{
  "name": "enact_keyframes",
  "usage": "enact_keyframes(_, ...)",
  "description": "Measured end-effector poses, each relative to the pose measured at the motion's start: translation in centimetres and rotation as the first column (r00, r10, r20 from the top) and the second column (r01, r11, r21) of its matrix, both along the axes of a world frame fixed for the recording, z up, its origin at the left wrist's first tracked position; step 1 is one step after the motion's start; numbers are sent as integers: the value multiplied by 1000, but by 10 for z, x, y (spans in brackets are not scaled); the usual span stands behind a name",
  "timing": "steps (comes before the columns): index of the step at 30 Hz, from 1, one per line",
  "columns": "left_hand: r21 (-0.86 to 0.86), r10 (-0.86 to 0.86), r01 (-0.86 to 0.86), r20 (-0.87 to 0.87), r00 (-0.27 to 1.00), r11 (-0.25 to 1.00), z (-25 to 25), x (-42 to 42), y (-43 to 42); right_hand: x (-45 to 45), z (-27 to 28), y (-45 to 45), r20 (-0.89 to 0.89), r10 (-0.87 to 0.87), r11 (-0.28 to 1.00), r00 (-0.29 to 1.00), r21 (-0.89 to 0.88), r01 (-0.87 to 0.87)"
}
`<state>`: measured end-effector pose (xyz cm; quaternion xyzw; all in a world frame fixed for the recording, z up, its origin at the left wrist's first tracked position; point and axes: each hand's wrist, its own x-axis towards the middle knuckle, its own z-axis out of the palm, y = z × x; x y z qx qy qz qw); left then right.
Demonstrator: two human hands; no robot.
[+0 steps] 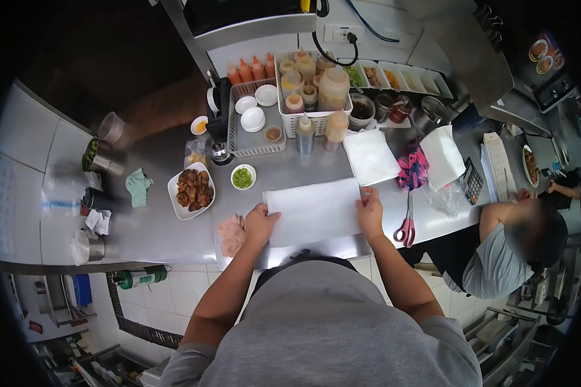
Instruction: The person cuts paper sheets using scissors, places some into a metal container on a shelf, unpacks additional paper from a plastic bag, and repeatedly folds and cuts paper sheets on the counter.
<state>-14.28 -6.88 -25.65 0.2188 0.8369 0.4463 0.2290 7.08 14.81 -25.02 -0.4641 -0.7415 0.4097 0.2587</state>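
Observation:
A white sheet of paper [313, 211] lies across the steel counter's front edge, right before my body. My left hand [259, 225] grips its left edge, thumb on top. At the opposite edge my right hand [370, 210] pinches the paper near its far corner. Close to my left hand is a crumpled pinkish cloth [231, 235]. A small white bowl of chopped green onion [243, 177] sits beyond it, and a white dish of browned fried meat [193, 191] stands further left. Past my right hand rests a stack of white paper [370, 158].
Sauce bottles fill a white basket [314, 90]; a grey basket [257, 119] holds small white dishes. To the right are red-handled scissors [406, 231], a patterned cloth [413, 164] and a calculator [472, 182]. Another person [503, 251] is at the counter's right side. A green cloth [138, 187] lies left.

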Motion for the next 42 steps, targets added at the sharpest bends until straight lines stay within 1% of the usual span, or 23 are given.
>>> enact_keyframes(1, -31, -1, -1, -64, 998, 1000, 4, 3, 1, 1, 2, -3, 10, -4, 1000, 1000, -1, 4)
enact_keyframes(4, -113, -32, 16, -141, 989, 993, 18, 6, 4, -2, 9, -7, 37, 0, 1000, 999, 0, 0)
enact_keyframes(7, -117, -17, -2, -161, 987, 993, 13, 6, 5, -2, 12, -7, 65, -6, 999, 998, 35, 4)
enact_keyframes(10, -120, -19, 2, -141, 990, 993, 15, 5, 2, -5, 16, -8, 83, -3, 999, 997, 51, -2)
enact_keyframes(13, -173, -37, 4, -192, 981, 985, 24, 7, 3, -6, 16, -9, 109, 4, 998, 994, 63, -11)
enact_keyframes(16, -338, -97, 44, -142, 985, 940, 37, 7, 7, -7, 19, -10, 145, 10, 999, 989, 48, -17)
enact_keyframes(17, -349, -89, 15, -197, 976, 937, 47, 10, 8, -8, 21, -12, 158, 12, 999, 987, 38, -18)
enact_keyframes(19, -358, -80, -36, -306, 949, 933, 63, 19, 12, -10, 25, -17, 159, 13, 989, 987, 142, -36)
enact_keyframes(20, -364, -180, 19, -416, 891, 931, 61, 19, 13, -10, 29, -16, 161, 4, 979, 987, 200, -37)
enact_keyframes(21, -375, -275, 76, -512, 813, 924, 58, 19, 11, -6, 35, -10, 172, -12, 943, 985, 329, -46)
enact_keyframes(22, -382, -352, 128, -602, 716, 915, 56, 21, 17, -5, 58, 1, 184, -27, 887, 983, 459, -61)
enact_keyframes(23, -385, -448, 255, -588, 673, 887, 56, 25, 27, -6, 78, 14, 196, -37, 815, 980, 574, -85)
enact_keyframes(25, -397, -624, 484, -558, 547, 780, 62, 33, 37, 3, 108, 73, 98, -112, 689, 989, 725, 6)
enact_keyframes(27, -439, -711, 563, -504, 491, 700, 42, 42, 45, 19, 133, 135, 54, -286, 636, 957, 758, 147)
enact_keyframes(28, -458, -749, 597, -479, 458, 658, 35, 45, 47, 32, 136, 165, 126, -369, 665, 921, 728, 167)
enact_keyframes(29, -461, -754, 603, -480, 447, 651, 35, 45, 47, 47, 135, 190, 199, -444, 688, 874, 700, 190)
enact_keyframes(32, -465, -770, 622, -480, 421, 630, 36, 42, 46, 85, 120, 239, 387, -296, 872, 873, 483, 81)
enact_keyframes(35, -457, -769, 626, -470, 433, 632, 39, 41, 46, 90, 113, 247, 395, -253, 860, 883, 510, 19)
enact_keyframes(39, -464, -772, 625, -474, 423, 627, 37, 40, 46, 88, 108, 247, 337, -263, 932, 904, 332, 148)
enact_keyframes(42, -462, -771, 626, -475, 423, 628, 37, 40, 46, 90, 104, 248, 347, -284, 883, 894, 458, 103)
